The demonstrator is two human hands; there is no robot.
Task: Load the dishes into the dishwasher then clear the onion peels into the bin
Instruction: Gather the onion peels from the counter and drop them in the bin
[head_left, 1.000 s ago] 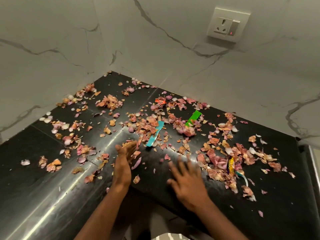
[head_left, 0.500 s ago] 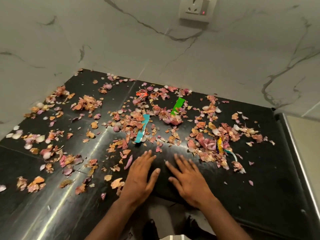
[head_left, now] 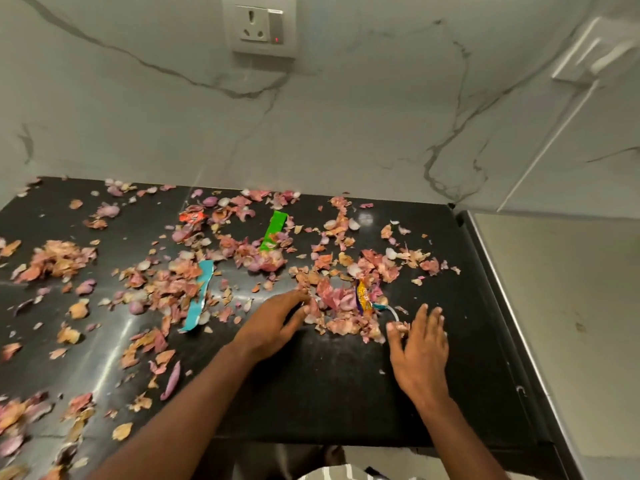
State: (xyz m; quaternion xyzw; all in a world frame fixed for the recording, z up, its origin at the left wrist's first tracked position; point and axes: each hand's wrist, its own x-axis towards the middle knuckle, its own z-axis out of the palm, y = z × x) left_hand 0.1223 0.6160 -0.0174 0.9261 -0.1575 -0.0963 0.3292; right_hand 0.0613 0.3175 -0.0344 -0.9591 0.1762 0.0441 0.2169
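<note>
Both hands, left hand (head_left: 277, 318) and right hand (head_left: 420, 344), lie open, gripping nothing, flanking a heap of onion peels (head_left: 341, 306) on the black counter (head_left: 329, 393), apparently to gather it.

No text readable — wrappers blurred.

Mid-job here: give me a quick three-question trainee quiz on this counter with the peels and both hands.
1. True or false: the left hand and right hand flank a pile of onion peels on the black counter.
2. Which strip lies nearer the wall: (a) green wrapper or (b) teal wrapper?
3. What is mounted on the marble wall above the counter?

Key: 1 true; 2 a; 3 a power socket.
</note>
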